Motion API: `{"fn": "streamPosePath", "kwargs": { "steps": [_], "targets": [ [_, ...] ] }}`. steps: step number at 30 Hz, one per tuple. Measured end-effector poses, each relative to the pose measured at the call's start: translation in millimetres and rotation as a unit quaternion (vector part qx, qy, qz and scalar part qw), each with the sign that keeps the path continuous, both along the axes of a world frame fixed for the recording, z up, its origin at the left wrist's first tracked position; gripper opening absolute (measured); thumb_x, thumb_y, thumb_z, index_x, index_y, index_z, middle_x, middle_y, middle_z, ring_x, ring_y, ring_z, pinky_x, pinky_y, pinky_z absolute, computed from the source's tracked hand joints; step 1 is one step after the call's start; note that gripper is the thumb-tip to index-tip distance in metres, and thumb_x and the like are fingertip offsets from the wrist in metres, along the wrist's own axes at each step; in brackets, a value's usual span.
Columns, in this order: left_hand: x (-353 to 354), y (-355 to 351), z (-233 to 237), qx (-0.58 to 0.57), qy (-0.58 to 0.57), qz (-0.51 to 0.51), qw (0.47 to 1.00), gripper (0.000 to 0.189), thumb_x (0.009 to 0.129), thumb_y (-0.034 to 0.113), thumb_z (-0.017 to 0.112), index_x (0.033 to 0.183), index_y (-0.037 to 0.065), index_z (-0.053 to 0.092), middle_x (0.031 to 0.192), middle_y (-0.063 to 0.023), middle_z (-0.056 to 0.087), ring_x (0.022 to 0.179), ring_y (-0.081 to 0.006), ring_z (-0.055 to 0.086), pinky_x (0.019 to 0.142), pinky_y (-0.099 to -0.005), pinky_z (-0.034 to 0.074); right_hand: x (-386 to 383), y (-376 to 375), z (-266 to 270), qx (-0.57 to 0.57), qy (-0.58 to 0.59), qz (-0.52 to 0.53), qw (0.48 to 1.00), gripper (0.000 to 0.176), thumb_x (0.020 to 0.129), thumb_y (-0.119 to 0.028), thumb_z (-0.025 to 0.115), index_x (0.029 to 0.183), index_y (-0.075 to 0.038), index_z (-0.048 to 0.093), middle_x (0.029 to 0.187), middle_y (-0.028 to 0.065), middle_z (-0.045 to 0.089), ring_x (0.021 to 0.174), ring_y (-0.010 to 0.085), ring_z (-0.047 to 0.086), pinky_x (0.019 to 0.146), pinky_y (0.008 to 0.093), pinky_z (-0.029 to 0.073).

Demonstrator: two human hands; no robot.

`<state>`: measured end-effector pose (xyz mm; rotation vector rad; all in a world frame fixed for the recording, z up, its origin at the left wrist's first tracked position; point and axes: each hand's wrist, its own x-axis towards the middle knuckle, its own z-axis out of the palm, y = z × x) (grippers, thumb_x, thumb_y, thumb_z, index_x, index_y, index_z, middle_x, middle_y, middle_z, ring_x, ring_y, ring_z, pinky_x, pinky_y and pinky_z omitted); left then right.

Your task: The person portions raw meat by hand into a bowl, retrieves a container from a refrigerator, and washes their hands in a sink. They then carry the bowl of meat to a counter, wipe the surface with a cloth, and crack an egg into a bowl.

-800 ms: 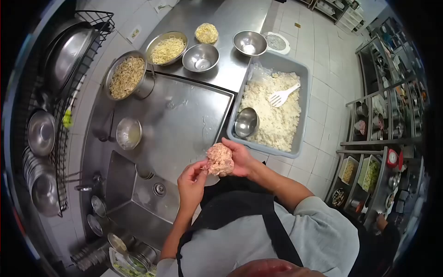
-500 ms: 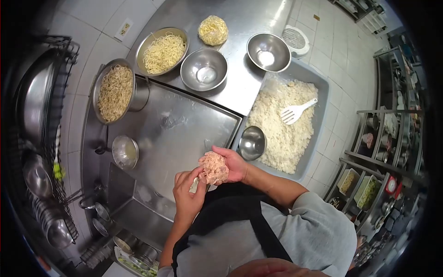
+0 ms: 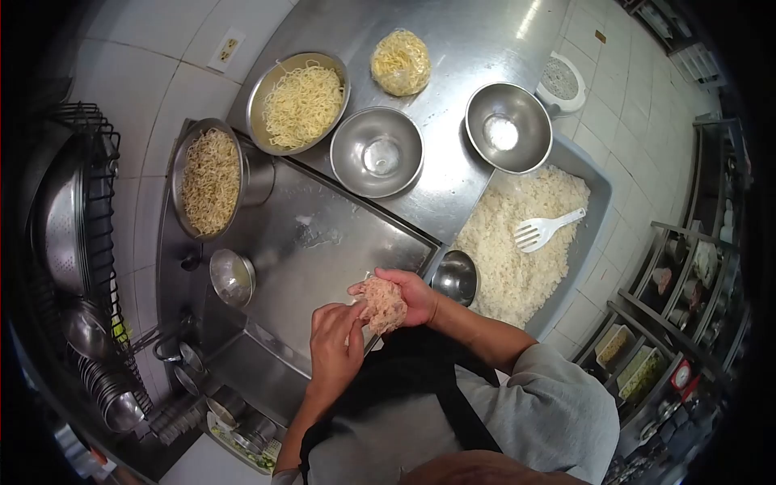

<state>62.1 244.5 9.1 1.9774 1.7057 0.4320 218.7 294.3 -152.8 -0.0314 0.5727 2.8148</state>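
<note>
My right hand (image 3: 414,297) is closed around a lump of pinkish, ground-looking meat (image 3: 382,305), which seems to be in a clear plastic bag. On its left side, the fingers of my left hand (image 3: 335,335) are bent and pinched together at the lump's edge; exactly what the fingertips grip is partly hidden. Both hands are in front of the black apron, over the near edge of the steel sink surface (image 3: 299,267). Just right of my right hand sits a small steel bowl (image 3: 455,277).
Rice (image 3: 517,259) fills a grey tub (image 3: 596,194), a white slotted spatula (image 3: 550,229) on top. Noodles fill two pans (image 3: 346,97) (image 3: 179,178); bagged noodles (image 3: 400,63) lie behind. Two steel bowls (image 3: 377,152) (image 3: 508,128) stand on the counter, another bowl (image 3: 232,277) at left.
The view has shifted, so the counter items appear lower and farther right. My left fingers have come in closer over the lump's left edge; my right hand still holds it.
</note>
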Motion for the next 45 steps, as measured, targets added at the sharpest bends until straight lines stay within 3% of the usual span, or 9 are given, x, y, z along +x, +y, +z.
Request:
{"fn": "streamPosePath", "kwargs": {
  "steps": [3,13,15,17,23,27,31,33,45],
  "targets": [
    [4,-8,3,-0.019,-0.022,0.108,0.994,0.03,0.084,-0.003,0.067,0.112,0.007,0.072,0.104,-0.0113,0.073,0.108,-0.0362,0.064,0.095,-0.044,0.05,1,-2,-3,0.007,0.032,-0.008,0.999,0.06,0.106,-0.049,0.04,0.137,0.001,0.054,0.128,0.023,0.065,0.114,0.0378,0.066,0.098,0.0507,0.054],
    [-108,-81,40,0.085,-0.003,0.043,0.995,0.033,0.089,0.009,0.069,0.122,0.011,0.071,0.12,-0.01,0.069,0.121,-0.0327,0.06,0.102,-0.0449,0.047,3,-10,55,0.107,-0.165,-0.044,0.979,0.054,0.102,-0.052,0.043,0.113,-0.003,0.062,0.104,0.0211,0.066,0.091,0.0404,0.068,0.067,0.0508,0.059],
    [-153,-91,72,0.076,-0.002,0.085,0.993,0.031,0.088,0.011,0.071,0.119,0.01,0.072,0.115,-0.0111,0.07,0.113,-0.0315,0.064,0.098,-0.044,0.051,-1,-16,75,0.145,-0.195,-0.08,0.967,0.053,0.102,-0.053,0.042,0.111,-0.003,0.062,0.101,0.0204,0.066,0.09,0.0395,0.068,0.063,0.0501,0.059],
    [-192,-100,123,0.235,0.01,0.086,0.968,0.031,0.086,0.01,0.073,0.116,0.008,0.073,0.112,-0.0125,0.071,0.106,-0.0319,0.067,0.094,-0.0429,0.054,-10,-31,102,0.162,-0.213,-0.129,0.955,0.052,0.102,-0.052,0.042,0.109,-0.005,0.062,0.099,0.0184,0.066,0.086,0.037,0.067,0.057,0.0476,0.057],
    [-377,-69,278,0.504,0.282,0.182,0.796,0.027,0.086,0.012,0.063,0.111,0.01,0.074,0.11,-0.0159,0.072,0.107,-0.0336,0.067,0.091,-0.0447,0.053,-24,-99,155,0.213,-0.276,-0.228,0.909,0.051,0.103,-0.054,0.04,0.113,-0.007,0.059,0.101,0.0138,0.064,0.095,0.0333,0.066,0.056,0.043,0.055],
    [-423,-21,354,0.12,0.362,0.405,0.831,0.045,0.094,0.02,0.058,0.137,0.008,0.06,0.145,-0.0197,0.056,0.132,-0.0362,0.056,0.108,-0.0457,0.048,-50,-138,179,0.214,-0.288,-0.221,0.907,0.051,0.102,-0.054,0.043,0.114,-0.006,0.058,0.102,0.015,0.062,0.094,0.0334,0.064,0.059,0.0449,0.055],
    [-472,-6,336,0.175,0.433,0.35,0.812,0.052,0.093,0.019,0.058,0.141,-0.001,0.055,0.153,-0.0249,0.046,0.143,-0.0378,0.044,0.119,-0.0436,0.036,-62,-159,168,0.252,-0.206,-0.232,0.917,0.055,0.103,-0.055,0.041,0.118,-0.006,0.06,0.111,0.0175,0.066,0.101,0.0353,0.066,0.063,0.0472,0.056],
    [-493,3,326,0.262,0.448,0.335,0.786,0.036,0.09,0.012,0.055,0.123,0.01,0.069,0.123,-0.0187,0.069,0.115,-0.0387,0.066,0.097,-0.05,0.052,-60,-167,163,0.232,-0.221,-0.234,0.918,0.054,0.103,-0.054,0.041,0.116,-0.006,0.062,0.11,0.0175,0.067,0.101,0.0357,0.067,0.063,0.047,0.056],
    [-465,-10,333,0.196,0.47,0.366,0.779,0.034,0.093,0.013,0.052,0.124,0.012,0.067,0.128,-0.0164,0.067,0.12,-0.0344,0.064,0.1,-0.0464,0.053,-27,-160,152,0.176,-0.263,-0.29,0.903,0.048,0.101,-0.05,0.046,0.113,-0.006,0.06,0.103,0.0157,0.063,0.094,0.0337,0.064,0.064,0.0453,0.057]
  ]
}}
